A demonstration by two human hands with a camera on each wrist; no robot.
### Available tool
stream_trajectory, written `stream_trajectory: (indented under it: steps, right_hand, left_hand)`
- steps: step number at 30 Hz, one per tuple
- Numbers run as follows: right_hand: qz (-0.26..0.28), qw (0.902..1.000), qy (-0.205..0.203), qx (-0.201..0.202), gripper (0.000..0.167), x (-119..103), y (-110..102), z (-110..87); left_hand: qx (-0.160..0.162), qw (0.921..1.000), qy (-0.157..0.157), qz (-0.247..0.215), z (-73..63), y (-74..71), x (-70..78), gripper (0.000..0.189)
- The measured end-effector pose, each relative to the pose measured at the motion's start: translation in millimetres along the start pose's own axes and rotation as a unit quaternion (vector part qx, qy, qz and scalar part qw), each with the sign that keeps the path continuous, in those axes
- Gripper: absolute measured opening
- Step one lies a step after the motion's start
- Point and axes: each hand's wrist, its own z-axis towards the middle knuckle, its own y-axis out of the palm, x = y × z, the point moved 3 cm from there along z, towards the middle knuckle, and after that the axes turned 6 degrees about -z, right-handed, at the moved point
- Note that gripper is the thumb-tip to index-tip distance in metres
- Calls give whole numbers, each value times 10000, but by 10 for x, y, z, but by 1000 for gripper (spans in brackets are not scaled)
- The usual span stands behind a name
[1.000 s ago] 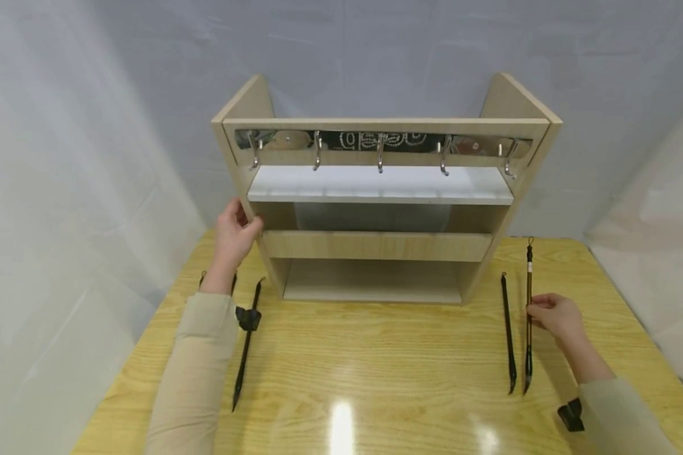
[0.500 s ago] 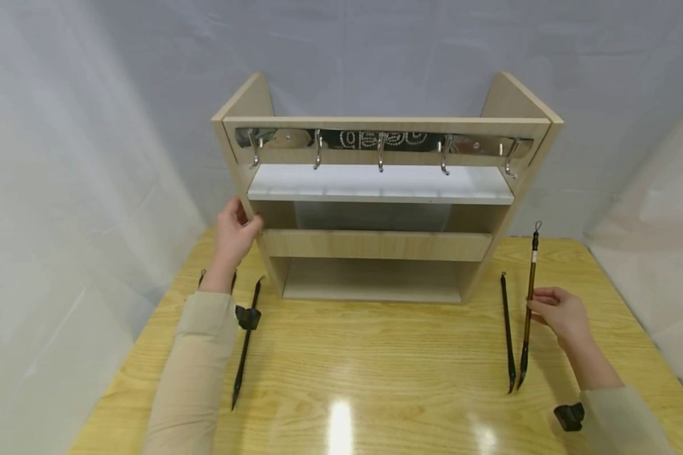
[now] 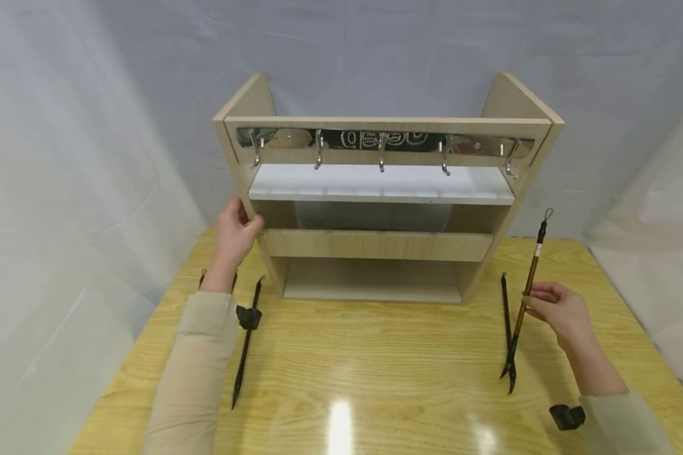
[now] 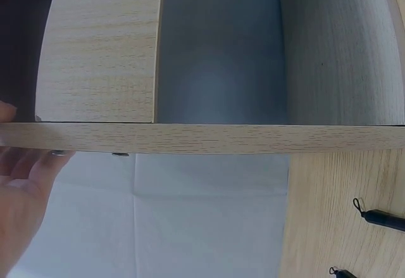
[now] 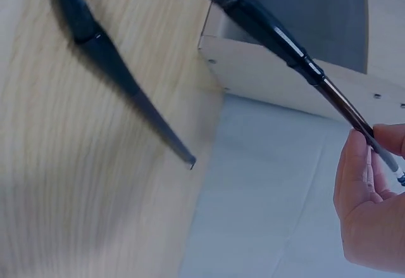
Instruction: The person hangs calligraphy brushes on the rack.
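My left hand (image 3: pixel 236 235) grips the left side panel of a pale wooden shelf rack (image 3: pixel 375 245), thumb on the inside and fingers outside. In the left wrist view, that hand (image 4: pixel 25 195) wraps the panel's edge (image 4: pixel 221 137). Between thumb and fingertips my right hand (image 3: pixel 566 316) pinches a brown-handled calligraphy brush (image 3: pixel 529 278) by its middle. It leans with its hanging loop up and its dark bristles down, as the brush (image 5: pixel 272 34) in the right wrist view shows. Its lower end overlaps a black brush (image 3: pixel 505 309) lying on the table.
A metal strip with several hooks (image 3: pixel 382 151) runs along the rack's top front, above a white shelf (image 3: pixel 375 183). Another black brush (image 3: pixel 244 354) lies on the table (image 3: pixel 375 379) at left; loops of others show behind the left forearm. White sheeting (image 3: pixel 91 189) hangs around.
The right hand has raised the brown brush's loop end and tilted it rightward; its tip has swung left across the black brush. The left hand stays on the rack.
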Motion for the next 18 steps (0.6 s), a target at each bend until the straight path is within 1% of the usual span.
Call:
stream_trajectory:
  steps: [2, 8, 11, 14, 17, 18]
  right_hand:
    - [29, 10000, -50, 0, 31, -30, 10, -11]
    - [395, 9991, -171, -33, 24, -92, 36, -51]
    - [433, 9988, -231, -63, 23, -124, 44, -72]
    - [262, 9992, -294, -77, 24, -160, 51, -90]
    - [403, 9987, -297, -96, 24, -188, 65, -101]
    - [375, 9987, -316, -99, 24, -197, 71, -105]
  left_hand:
    - [-10, 10000, -21, -23, 2, 1, -1, 38]
    - [-31, 10000, -53, -70, -3, 4, 0, 39]
    - [-30, 9999, -62, -84, -4, 6, -2, 40]
    - [-25, 9999, -71, -96, -5, 8, 0, 40]
    - [-13, 9999, -80, -87, -7, 9, 2, 40]
    - [-14, 9999, -80, -73, -8, 9, 3, 40]
